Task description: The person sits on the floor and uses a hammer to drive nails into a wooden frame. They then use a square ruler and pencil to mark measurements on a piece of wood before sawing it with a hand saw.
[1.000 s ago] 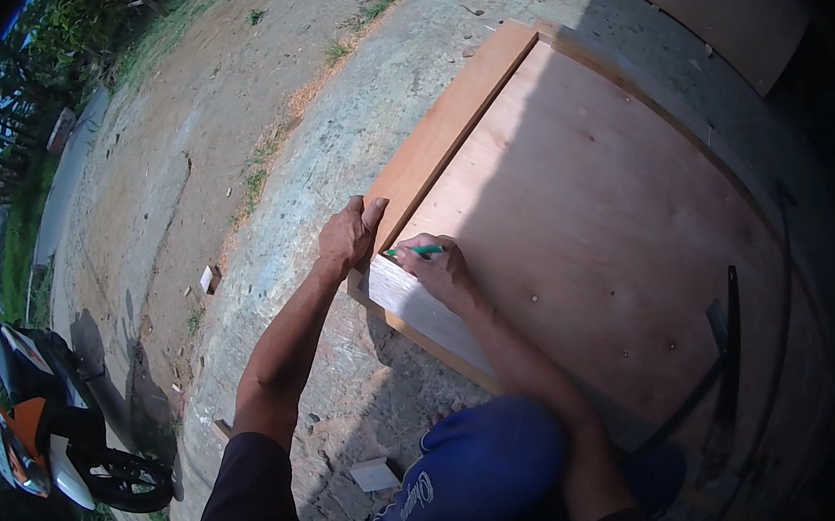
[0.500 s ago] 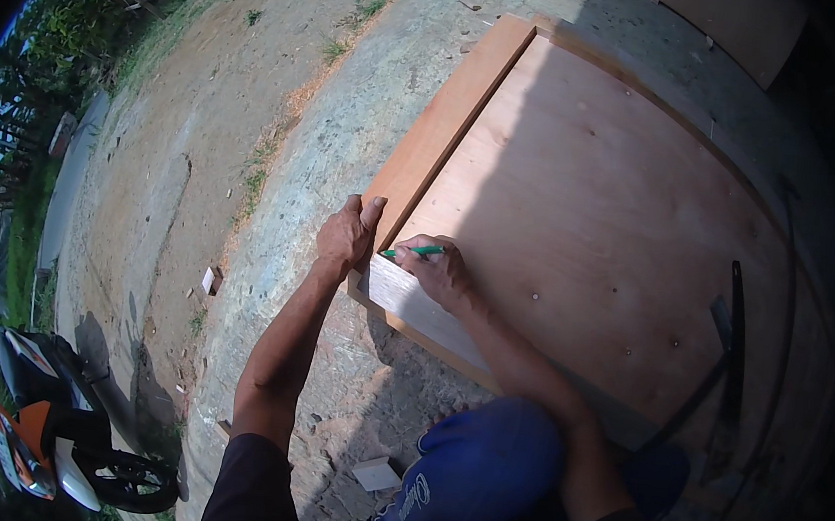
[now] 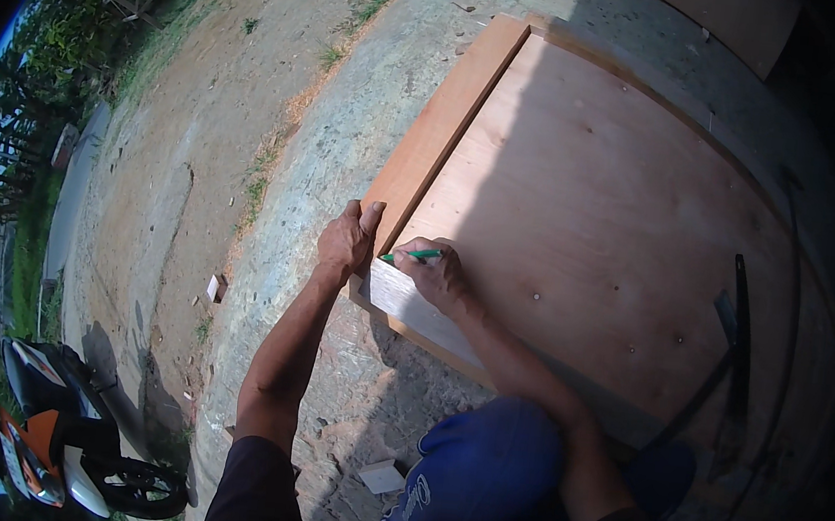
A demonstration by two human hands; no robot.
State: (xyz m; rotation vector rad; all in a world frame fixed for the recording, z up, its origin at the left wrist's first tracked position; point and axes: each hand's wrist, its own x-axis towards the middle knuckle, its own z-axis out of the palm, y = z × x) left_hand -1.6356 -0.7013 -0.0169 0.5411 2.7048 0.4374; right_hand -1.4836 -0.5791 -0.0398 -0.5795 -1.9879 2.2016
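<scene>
A green pencil [image 3: 425, 253] is pinched in my right hand [image 3: 439, 275], its tip down at the near end of a reddish-brown wooden board [image 3: 459, 124]. That board lies along the left side of a large plywood panel [image 3: 603, 208] with a wooden frame around its edge. My left hand [image 3: 344, 241] grips the board's near end, thumb on top and fingers over the outer side. Just below the pencil tip is a whitish strip [image 3: 414, 300] along the near edge of the panel. Sunlight falls on both hands; most of the panel is in shade.
On the panel's right lie a dark handsaw-like blade [image 3: 737, 342] and a metal square [image 3: 725, 318]. My knee in blue cloth [image 3: 488, 468] is by the near edge. Small wood offcuts [image 3: 382, 476] lie on the concrete [image 3: 328, 141]. A motorcycle [image 3: 84, 439] stands at lower left.
Both hands stay in nearly the same place, with the pencil tip at the board's end. The whole view has shifted slightly.
</scene>
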